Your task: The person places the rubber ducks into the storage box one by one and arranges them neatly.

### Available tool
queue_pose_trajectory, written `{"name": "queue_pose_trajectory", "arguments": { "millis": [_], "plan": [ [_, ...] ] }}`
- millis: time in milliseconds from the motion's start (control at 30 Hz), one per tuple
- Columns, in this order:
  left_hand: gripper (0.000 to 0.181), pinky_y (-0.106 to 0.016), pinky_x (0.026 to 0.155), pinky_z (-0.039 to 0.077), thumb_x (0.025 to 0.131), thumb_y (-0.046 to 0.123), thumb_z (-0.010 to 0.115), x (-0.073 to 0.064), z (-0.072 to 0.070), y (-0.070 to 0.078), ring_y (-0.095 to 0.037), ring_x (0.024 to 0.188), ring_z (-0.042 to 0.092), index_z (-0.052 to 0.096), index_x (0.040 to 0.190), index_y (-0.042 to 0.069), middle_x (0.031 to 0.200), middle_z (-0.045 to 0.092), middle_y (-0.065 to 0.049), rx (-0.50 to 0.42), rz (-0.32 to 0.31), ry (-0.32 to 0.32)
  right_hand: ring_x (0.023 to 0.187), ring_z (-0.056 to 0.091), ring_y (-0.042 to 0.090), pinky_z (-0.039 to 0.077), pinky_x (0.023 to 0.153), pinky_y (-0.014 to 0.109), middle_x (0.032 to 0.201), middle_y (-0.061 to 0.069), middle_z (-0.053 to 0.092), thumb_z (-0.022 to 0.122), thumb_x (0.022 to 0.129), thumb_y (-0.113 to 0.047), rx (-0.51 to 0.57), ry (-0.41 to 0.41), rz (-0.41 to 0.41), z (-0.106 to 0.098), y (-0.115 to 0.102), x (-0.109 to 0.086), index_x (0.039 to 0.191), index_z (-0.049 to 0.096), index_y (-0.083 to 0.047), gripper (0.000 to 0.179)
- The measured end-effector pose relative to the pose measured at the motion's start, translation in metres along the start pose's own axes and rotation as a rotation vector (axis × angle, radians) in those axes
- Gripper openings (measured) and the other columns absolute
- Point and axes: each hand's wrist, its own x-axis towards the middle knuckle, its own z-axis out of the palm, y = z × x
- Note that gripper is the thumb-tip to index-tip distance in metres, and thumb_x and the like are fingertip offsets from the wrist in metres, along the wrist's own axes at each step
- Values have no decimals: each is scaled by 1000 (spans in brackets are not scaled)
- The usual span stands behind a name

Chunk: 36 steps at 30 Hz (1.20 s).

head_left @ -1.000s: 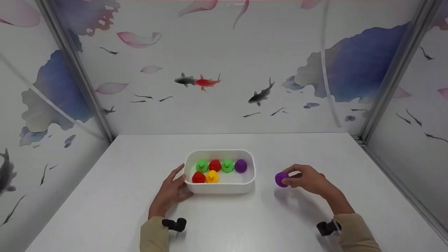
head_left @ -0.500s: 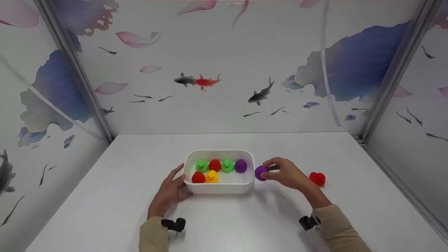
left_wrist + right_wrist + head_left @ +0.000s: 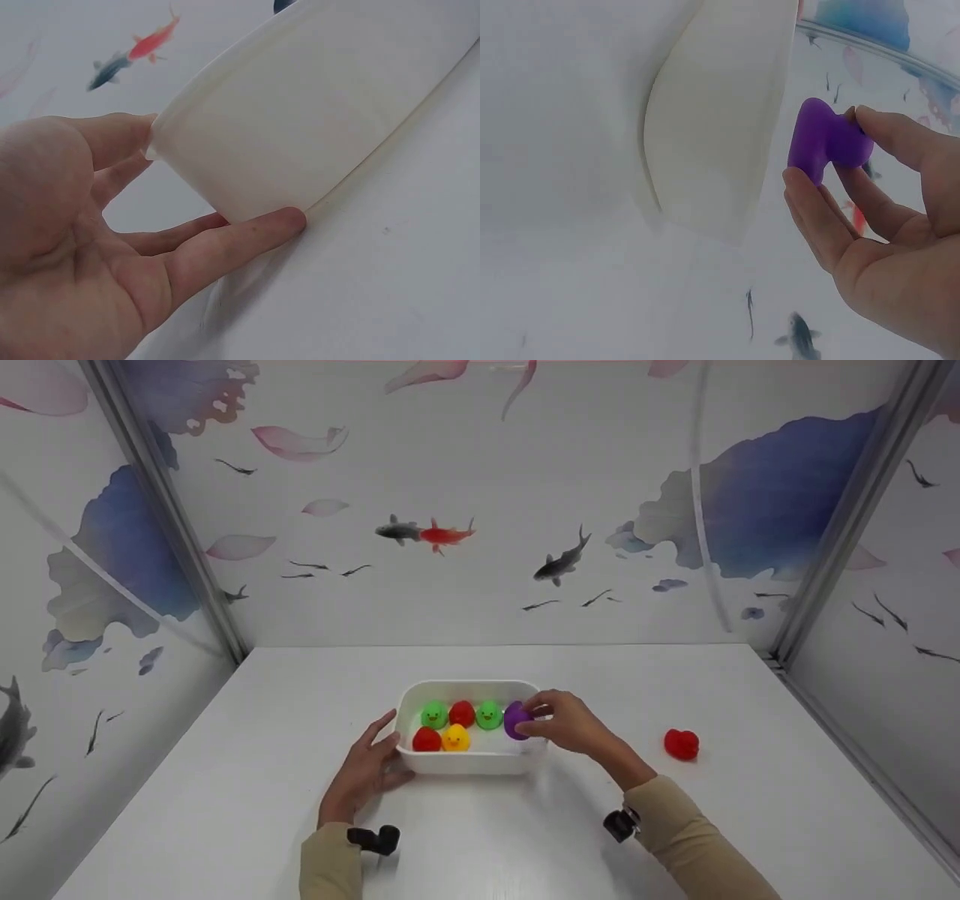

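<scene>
In the head view my left hand [image 3: 362, 774] holds the left end of a white plastic box [image 3: 469, 765]. The left wrist view has the thumb at the box's rim [image 3: 225, 64] and fingertips [image 3: 289, 219] low by its base. Over the box's right end, my right hand [image 3: 568, 724] pinches a small purple rubber duck [image 3: 829, 139] between thumb and fingers. That duck covers the other purple one from the head camera. Also inside sit two green ducks [image 3: 433, 715], a yellow duck [image 3: 455, 739] and two red ones [image 3: 427, 739].
A red rubber duck [image 3: 681, 744] lies on the white table [image 3: 480, 840], right of the box beyond my right forearm. Printed panels [image 3: 465, 450] with fish and petals close in the back and both sides.
My right hand has carried the purple duck leftward from the table's right side to over the box. The red duck on the table has come into full view. My left hand stays put.
</scene>
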Motion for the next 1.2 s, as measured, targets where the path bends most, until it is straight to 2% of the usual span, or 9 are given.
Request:
{"name": "queue_pose_trajectory", "arguments": {
  "millis": [200, 533, 800, 967, 1200],
  "plan": [
    [55, -46, 94, 59, 105, 34, 51, 1, 0, -1, -38, 138, 50, 30, 156, 38, 159, 39, -17, 5, 2, -5, 101, 69, 21, 60, 94, 38, 112, 7, 72, 77, 89, -16, 29, -24, 28, 16, -10, 13, 115, 73, -12, 26],
    [56, -45, 95, 58, 104, 34, 52, 2, -1, 2, -38, 139, 50, 31, 156, 37, 159, 40, -17, -6, 1, -13, 98, 68, 22, 60, 95, 37, 111, 9, 72, 76, 89, -17, -17, -21, 79, 29, -16, 33, 114, 73, -9, 26],
    [55, -48, 96, 57, 105, 30, 50, 0, -2, 1, -38, 139, 49, 31, 157, 33, 159, 40, -18, -31, 32, -31, 93, 67, 22, 60, 95, 39, 105, 9, 74, 77, 88, -14, -25, -38, 104, 45, -11, 40, 108, 75, -7, 21],
    [55, -47, 95, 58, 105, 31, 51, -3, -1, 0, -38, 140, 48, 31, 156, 34, 160, 38, -17, -22, 12, -30, 88, 66, 19, 61, 91, 35, 105, 8, 75, 78, 88, -15, -31, -66, 149, 53, -5, 41, 108, 77, -8, 22],
    [55, -47, 96, 57, 105, 32, 51, -2, -1, 0, -39, 141, 47, 31, 157, 35, 161, 36, -16, -14, 8, -21, 81, 64, 18, 62, 82, 30, 102, 9, 75, 78, 87, -15, -81, -60, 174, 58, -6, 47, 108, 77, -7, 22]
  ]
}}
